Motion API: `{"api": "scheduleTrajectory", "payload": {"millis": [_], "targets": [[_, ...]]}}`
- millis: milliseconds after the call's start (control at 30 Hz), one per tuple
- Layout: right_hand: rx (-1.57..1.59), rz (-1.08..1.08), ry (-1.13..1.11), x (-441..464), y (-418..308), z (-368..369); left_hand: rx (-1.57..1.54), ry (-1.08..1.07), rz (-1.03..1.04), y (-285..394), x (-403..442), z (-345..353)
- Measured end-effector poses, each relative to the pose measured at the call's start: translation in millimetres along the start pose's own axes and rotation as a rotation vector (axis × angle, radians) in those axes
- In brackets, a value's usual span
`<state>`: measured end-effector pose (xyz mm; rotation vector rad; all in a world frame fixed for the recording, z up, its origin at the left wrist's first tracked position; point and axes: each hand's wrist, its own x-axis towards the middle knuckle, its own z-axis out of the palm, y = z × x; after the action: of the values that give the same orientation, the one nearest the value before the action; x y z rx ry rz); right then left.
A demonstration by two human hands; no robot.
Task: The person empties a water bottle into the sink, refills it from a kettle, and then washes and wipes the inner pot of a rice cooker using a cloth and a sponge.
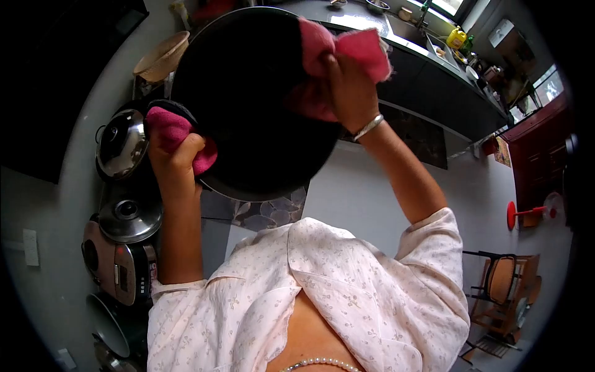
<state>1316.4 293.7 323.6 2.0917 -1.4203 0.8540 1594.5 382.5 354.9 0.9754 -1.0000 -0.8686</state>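
A large round black pan (248, 105) is held up in front of me, its dark inside facing me. On its left side my left hand (176, 158) is closed round a pink cloth (169, 127) at the pan's handle. My right hand (352, 93) grips another pink cloth (365, 53) at the pan's upper right, with part of that cloth hanging down against the dark surface. A bracelet circles my right wrist.
Along the left stand a wicker basket (162, 57), a lidded pot (123, 144), a steel lid (130, 220), a rice cooker (121, 263) and a green pan (106, 325). A sink (406, 31) and yellow bottle (456, 38) are upper right. Chairs (501, 279) stand lower right.
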Motion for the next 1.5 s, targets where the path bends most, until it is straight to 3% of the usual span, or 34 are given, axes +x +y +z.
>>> {"api": "scheduleTrajectory", "payload": {"millis": [67, 233, 300, 367, 433, 467, 533, 567, 633, 700, 767, 833, 900, 967, 1033, 1100, 1200, 1267, 1333, 1367, 1433, 1500], "targets": [[-0.039, 0.033, 0.05, -31.1, -4.3, 18.7, -0.013, 0.027, -0.011, -2.2, -0.1, 5.3], [0.49, 0.361, -0.38, -95.2, -37.5, 28.0, 0.138, 0.105, 0.083, -17.4, -1.0, 12.8], [0.846, 0.511, -0.415, -125.2, -67.4, 34.7, 0.152, 0.063, 0.123, -38.9, -1.5, 9.6], [1.285, 0.733, -0.598, -136.9, -95.2, 28.9, 0.239, 0.036, 0.141, -58.7, 3.3, 3.8], [1.758, 1.06, -0.62, -126.9, -105.6, 13.3, 0.316, -0.004, 0.165, -57.3, 5.8, 2.1], [1.876, 1.087, -0.523, -119.1, -104.3, 5.6, 0.32, 0.006, 0.173, -55.4, 6.9, -0.6], [1.926, 0.885, -0.276, -101.7, -91.7, -4.6, 0.13, -0.012, -0.071, -52.4, 8.2, -4.5], [1.878, 0.732, -0.15, -84.5, -86.3, -15.5, 0.13, -0.008, -0.066, -50.3, 6.9, -4.2], [1.485, 0.486, -0.052, -63.7, -81.9, -25.1, 0.039, -0.046, -0.169, -46.0, 0.0, 0.0], [0.786, -0.311, 0.033, -10.6, -86.0, -39.1, 0.136, -0.155, -0.184, -44.1, -7.8, 2.4], [0.509, -0.599, 0.037, 11.9, -94.0, -27.6, 0.214, -0.217, 0.025, -48.5, -12.8, 8.4], [0.621, -0.648, -0.055, 19.4, -83.4, -23.2, 0.534, -0.369, 0.184, -53.6, -6.9, -4.3], [0.388, -0.693, -0.193, 42.1, -58.4, -25.7, 0.207, -0.305, 0.073, -37.5, -17.6, -2.1], [0.328, -0.806, -0.006, 56.1, -52.2, -38.9, 0.212, -0.295, 0.02, -35.2, -21.1, -7.3], [0.41, -0.733, -0.117, 55.8, -39.4, -36.7, 0.283, -0.3, -0.033, -28.3, -20.0, -14.0], [0.439, -0.349, -0.285, 54.4, 6.3, -35.0, 0.247, -0.293, -0.055, -2.8, -18.1, -22.7], [0.702, -0.183, -0.118, 21.2, 32.3, -0.9, 0.159, -0.096, 0.084, 5.3, -20.3, -26.2], [0.837, 0.147, -0.046, -9.2, 34.3, 20.6, 0.152, -0.067, 0.109, -2.3, -17.8, -31.5], [1.047, 0.337, -0.036, -29.8, 25.9, 33.5, 0.146, -0.044, 0.133, -4.4, -16.6, -30.1], [1.392, 0.592, 0.028, -75.7, 11.7, 64.3, 0.087, 0.053, 0.099, -2.9, -18.1, -24.1], [1.63, 0.759, 0.035, -92.5, -11.3, 67.5, 0.028, 0.151, 0.067, -6.8, -16.3, -20.6], [1.978, 1.376, 0.456, -91.3, -76.8, 43.4, 0.009, 0.186, 0.057, -21.9, -15.9, -21.7]]}}
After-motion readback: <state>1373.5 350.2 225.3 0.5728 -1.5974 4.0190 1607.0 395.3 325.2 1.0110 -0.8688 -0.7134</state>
